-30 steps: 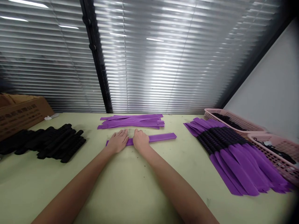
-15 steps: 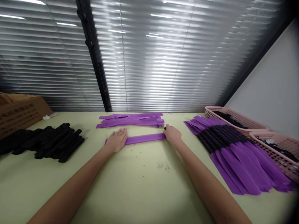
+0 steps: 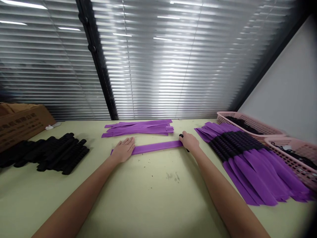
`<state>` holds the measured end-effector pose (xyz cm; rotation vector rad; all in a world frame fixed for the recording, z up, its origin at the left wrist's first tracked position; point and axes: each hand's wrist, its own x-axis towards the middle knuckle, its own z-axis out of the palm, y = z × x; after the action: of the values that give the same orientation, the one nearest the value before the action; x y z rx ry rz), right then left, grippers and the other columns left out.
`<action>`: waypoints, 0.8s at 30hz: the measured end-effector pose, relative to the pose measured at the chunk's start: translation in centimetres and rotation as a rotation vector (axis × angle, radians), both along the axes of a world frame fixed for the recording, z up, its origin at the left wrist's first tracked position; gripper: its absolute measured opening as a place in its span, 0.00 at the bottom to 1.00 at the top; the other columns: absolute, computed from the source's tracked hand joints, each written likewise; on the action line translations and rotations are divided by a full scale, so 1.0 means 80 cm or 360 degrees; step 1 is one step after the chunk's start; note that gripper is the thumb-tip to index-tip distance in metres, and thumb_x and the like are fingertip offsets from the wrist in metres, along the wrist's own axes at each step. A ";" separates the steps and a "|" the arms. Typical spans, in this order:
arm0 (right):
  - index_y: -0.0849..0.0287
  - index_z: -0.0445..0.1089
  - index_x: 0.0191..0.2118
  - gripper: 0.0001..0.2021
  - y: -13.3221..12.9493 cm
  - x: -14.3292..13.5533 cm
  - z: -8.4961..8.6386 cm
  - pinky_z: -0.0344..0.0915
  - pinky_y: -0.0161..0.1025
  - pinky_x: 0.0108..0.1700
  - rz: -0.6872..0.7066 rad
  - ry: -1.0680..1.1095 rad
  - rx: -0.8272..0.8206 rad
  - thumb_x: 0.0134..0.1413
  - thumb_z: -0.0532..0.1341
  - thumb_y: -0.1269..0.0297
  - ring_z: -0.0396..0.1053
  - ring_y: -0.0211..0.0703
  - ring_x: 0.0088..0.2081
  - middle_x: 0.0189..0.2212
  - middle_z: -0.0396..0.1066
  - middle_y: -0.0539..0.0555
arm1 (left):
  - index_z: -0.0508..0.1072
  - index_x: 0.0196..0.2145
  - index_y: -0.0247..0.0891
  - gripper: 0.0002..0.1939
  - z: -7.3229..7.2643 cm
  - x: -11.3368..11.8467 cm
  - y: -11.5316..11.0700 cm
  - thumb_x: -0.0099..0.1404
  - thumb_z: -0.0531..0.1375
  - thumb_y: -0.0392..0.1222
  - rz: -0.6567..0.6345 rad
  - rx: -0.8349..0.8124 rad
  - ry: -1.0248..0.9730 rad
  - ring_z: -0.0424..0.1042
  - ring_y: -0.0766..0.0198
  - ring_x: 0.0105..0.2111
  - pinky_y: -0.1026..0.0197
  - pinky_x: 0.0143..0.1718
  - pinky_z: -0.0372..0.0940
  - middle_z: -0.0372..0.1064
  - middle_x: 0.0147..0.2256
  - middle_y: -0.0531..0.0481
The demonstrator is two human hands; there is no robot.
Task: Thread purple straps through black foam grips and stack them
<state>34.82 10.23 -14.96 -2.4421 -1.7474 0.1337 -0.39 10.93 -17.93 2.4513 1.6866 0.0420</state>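
Note:
A long flat purple strip [image 3: 157,146] lies across the table in front of me. My left hand [image 3: 123,149] rests palm down on its left end, fingers stretched out. At the strip's right end, my right hand [image 3: 190,141] is closed around a small black object [image 3: 181,135], which shows above and below the fingers; its kind is mostly hidden. The fingers cover the strip's far right tip. Just behind lies a loose pile of purple strips [image 3: 138,128].
Black ribbed pieces [image 3: 59,152] are heaped at the left, by a cardboard box [image 3: 27,122]. To the right lies a row of purple strips with black middle bands [image 3: 257,168]. Beyond it stand pink baskets [image 3: 262,132] with black items. Blinds rise behind the table [image 3: 138,205].
My right hand has moved a little to the right, and more of the purple strip shows between my hands. The black object is more visible. My left hand has stayed in place.

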 end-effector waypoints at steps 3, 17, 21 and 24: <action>0.57 0.64 0.46 0.15 0.001 0.004 0.000 0.62 0.42 0.36 -0.0013 0.0055 0.0000 0.60 0.48 0.57 0.69 0.54 0.42 0.42 0.70 0.63 | 0.41 0.67 0.38 0.33 0.000 0.000 0.000 0.69 0.30 0.55 0.0000 -0.0012 -0.0011 0.39 0.57 0.66 0.46 0.64 0.41 0.37 0.67 0.51; 0.57 0.66 0.38 0.13 0.023 0.035 -0.030 0.57 0.35 0.32 -0.0104 0.0421 0.0139 0.56 0.54 0.53 0.68 0.45 0.35 0.33 0.72 0.56 | 0.44 0.67 0.42 0.32 -0.002 0.001 0.000 0.69 0.32 0.55 0.0003 0.0003 -0.0089 0.42 0.56 0.66 0.45 0.63 0.42 0.39 0.67 0.52; 0.58 0.68 0.35 0.13 0.025 0.044 -0.035 0.56 0.33 0.31 -0.0112 0.0568 0.0211 0.56 0.55 0.53 0.68 0.42 0.34 0.33 0.73 0.54 | 0.50 0.65 0.41 0.32 -0.003 0.001 -0.001 0.70 0.34 0.55 0.0002 0.0049 -0.0160 0.44 0.54 0.65 0.43 0.63 0.43 0.43 0.66 0.50; 0.61 0.69 0.34 0.16 0.024 0.050 -0.037 0.56 0.32 0.28 -0.0121 0.0669 0.0240 0.56 0.55 0.51 0.68 0.40 0.31 0.30 0.73 0.55 | 0.52 0.65 0.40 0.31 -0.006 0.000 -0.001 0.69 0.37 0.55 -0.0002 0.0081 -0.0250 0.47 0.51 0.65 0.41 0.62 0.44 0.46 0.65 0.48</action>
<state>38.81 12.13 -17.91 -2.1718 -1.4266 0.4527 -0.37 10.86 -18.44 2.4141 1.6368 0.2733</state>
